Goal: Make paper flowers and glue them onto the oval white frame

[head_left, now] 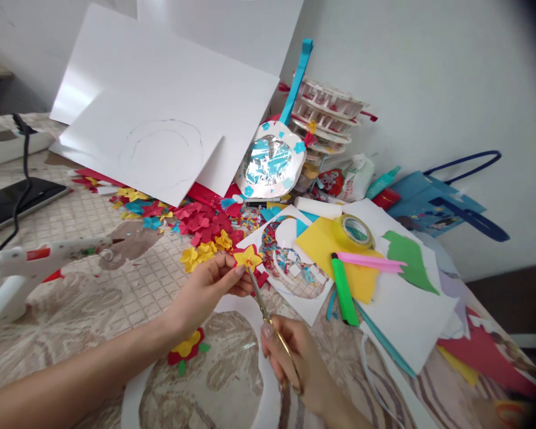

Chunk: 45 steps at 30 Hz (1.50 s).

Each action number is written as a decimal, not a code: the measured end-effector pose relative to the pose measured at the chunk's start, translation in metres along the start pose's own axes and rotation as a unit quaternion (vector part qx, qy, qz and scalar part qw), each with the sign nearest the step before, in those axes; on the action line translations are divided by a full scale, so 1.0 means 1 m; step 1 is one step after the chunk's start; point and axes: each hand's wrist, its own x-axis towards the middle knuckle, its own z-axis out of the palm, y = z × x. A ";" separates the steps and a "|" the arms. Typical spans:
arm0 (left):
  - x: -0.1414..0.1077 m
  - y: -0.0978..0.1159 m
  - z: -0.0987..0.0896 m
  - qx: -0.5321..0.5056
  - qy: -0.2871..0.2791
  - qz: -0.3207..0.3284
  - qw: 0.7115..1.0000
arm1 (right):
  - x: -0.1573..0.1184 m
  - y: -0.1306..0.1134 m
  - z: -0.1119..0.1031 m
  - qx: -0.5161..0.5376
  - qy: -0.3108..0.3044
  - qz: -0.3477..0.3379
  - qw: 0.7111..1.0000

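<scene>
Between the thumb and fingers of my left hand [217, 277] is a layered paper flower [247, 258], yellow on top of red. My right hand [290, 351] grips a pair of gold-handled scissors [259, 301], whose blade tips touch the lower part of the flower. Under both hands lies a white paper ring [268, 387] with a clear middle. On its left side sits a red and yellow flower [187, 347] with small green leaves. Just beyond my left hand are yellow paper flowers [199, 256] and a heap of red paper flowers [205, 221].
A white glue gun [40, 262] lies at left, near a black phone [22, 202]. White sheets [161, 89] lean at the back beside a decorated round mirror-like piece [272, 159]. To the right are yellow tape [355, 231], a green marker [343, 290], coloured paper and a blue bag [442, 202].
</scene>
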 end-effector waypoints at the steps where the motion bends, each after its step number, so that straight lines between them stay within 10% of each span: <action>1: 0.000 0.000 0.000 0.001 -0.002 0.002 1.000 | 0.000 0.000 0.000 -0.001 0.000 -0.001 1.000; 26: -0.002 0.002 0.001 -0.015 0.013 -0.002 1.000 | -0.002 0.003 -0.003 -0.030 -0.017 -0.034 0.999; 45: -0.017 -0.004 0.015 0.073 -0.121 -0.089 0.986 | 0.012 -0.011 -0.008 0.100 0.153 -0.113 0.977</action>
